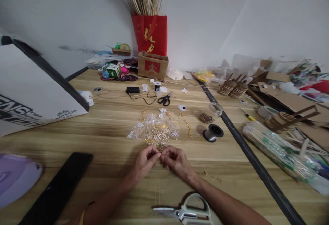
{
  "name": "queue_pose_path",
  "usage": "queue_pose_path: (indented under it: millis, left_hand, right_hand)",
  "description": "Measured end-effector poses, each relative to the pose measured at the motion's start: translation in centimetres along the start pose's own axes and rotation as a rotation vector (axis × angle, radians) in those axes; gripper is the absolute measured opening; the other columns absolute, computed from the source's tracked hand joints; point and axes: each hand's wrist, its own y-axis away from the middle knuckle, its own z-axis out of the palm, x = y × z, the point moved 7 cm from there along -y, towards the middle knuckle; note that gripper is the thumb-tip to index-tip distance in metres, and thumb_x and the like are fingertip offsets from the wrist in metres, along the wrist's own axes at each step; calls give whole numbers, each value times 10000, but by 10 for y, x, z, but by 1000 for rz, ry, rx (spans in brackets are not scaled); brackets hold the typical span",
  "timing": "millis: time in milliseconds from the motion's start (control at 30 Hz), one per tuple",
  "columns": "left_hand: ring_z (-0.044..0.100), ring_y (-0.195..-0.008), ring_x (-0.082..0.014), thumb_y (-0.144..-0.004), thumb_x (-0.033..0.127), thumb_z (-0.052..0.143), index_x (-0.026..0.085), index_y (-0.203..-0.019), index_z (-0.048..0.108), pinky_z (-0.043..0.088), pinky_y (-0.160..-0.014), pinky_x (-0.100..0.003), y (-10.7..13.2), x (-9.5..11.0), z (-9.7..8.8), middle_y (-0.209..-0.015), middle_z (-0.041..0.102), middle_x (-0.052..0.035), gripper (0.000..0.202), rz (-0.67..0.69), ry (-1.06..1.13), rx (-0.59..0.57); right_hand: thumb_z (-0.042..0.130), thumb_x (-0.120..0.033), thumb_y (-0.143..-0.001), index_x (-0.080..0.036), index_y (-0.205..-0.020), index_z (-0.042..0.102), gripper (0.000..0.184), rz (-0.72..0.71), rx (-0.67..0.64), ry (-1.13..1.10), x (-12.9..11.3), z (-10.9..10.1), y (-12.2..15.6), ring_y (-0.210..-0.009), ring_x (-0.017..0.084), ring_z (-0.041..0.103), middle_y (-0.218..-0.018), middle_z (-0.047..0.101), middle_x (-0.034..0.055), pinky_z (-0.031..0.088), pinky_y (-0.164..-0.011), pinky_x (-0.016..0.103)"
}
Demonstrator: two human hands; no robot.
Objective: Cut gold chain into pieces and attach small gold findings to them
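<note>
My left hand [146, 160] and my right hand [175, 160] meet fingertip to fingertip on the wooden table [108, 129], both pinched on something too small to make out. Just beyond them lies a heap of small clear bags with gold and silver jewellery parts [154, 127]. A gold chain [187, 123] lies to the right of the heap, and another short gold chain [211, 175] lies by my right forearm. Large grey-handled scissors [185, 211] lie under my right forearm.
A wire spool [212, 132], a jar of beads [207, 117] and black scissors [165, 98] lie farther back. A black phone [57, 187] and a white bag [33, 91] are at left. Cardboard pieces [285, 98] and a stick bundle [277, 149] fill the right side. A red bag [150, 34] stands at the wall.
</note>
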Motion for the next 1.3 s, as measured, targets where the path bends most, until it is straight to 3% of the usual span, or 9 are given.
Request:
queue_pose_path:
  millis: [233,433,600,733,1133,1300]
  left_hand:
    - [425,-497,-103,-758,356,550,163,-679,529,342,-500,-215,-11,16,-7,-526,461,42,210,61,-148,18]
    - [525,-593,-141,-761,254,571,161,-677,594,395,-588,-244,-32,28,-19,-626,583,-3,127,160,-401,59]
    - [543,-767,-189,-770,141,588,174,-707,650,398,-715,-295,-36,36,-8,-756,621,-41,95,365,-780,47]
    - [514,-821,-206,-818,139,563,171,-743,659,391,-769,-323,-34,35,4,-786,616,-53,126,461,-952,-19]
    - [506,-814,-182,-855,154,548,161,-763,644,420,-751,-304,-31,31,8,-789,581,-34,133,596,-1062,-61]
    - [509,-822,-180,-875,169,522,158,-770,645,428,-745,-300,-30,29,9,-783,575,-37,163,621,-1094,-85]
  right_hand:
    - [537,-375,-845,-160,-734,561,244,-188,25,277,-16,-7,2,-583,101,406,-637,476,-13,322,-540,225]
    - [500,-264,-867,-173,-761,572,158,-366,106,425,-29,-15,4,-689,139,470,-754,516,31,362,-620,249]
    - [522,-276,-847,-173,-754,568,145,-314,181,410,-19,-26,-2,-644,130,451,-699,498,11,345,-583,242]
    - [541,-299,-830,-168,-736,550,161,-215,195,300,-10,-30,-7,-599,112,427,-641,478,-14,329,-549,227]
    - [579,-342,-795,-142,-749,570,206,-146,205,197,-2,-33,-12,-579,99,413,-635,484,-18,331,-535,220]
    - [597,-370,-772,-141,-720,577,236,-95,128,149,-3,-32,-16,-565,95,407,-619,489,-20,328,-527,220]
